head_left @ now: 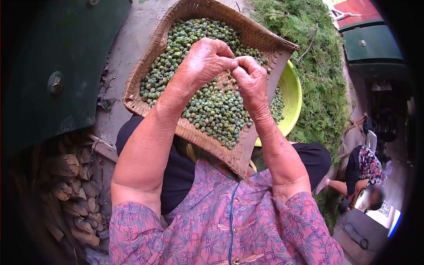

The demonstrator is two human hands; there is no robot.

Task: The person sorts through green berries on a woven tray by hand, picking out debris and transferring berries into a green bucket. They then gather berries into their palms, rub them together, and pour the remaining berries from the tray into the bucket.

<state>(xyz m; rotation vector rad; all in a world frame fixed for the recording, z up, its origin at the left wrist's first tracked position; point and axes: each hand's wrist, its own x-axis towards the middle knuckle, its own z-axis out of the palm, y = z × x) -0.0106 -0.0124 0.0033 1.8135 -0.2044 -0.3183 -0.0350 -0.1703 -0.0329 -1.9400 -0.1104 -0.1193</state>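
Note:
A woven basket tray (148, 57) lies tilted over my lap, filled with small green knobbly balls (216, 110) that look like cones or berries. My left hand (210, 57) and my right hand (251, 79) meet above its middle. Both are closed in a pinch, thumbs and fingertips touching each other. Whatever is between the fingertips is too small or too hidden to make out. Under the tray's right side is a yellow-green basin (291, 101), partly covered, with more of the green balls inside.
Feathery green cut branches (318, 88) are heaped on the right. Split firewood (73, 185) is stacked at the lower left, below a dark green panel (48, 48). Another person (369, 172) in a flowered top is at the lower right. My knees are bent on both sides of the tray.

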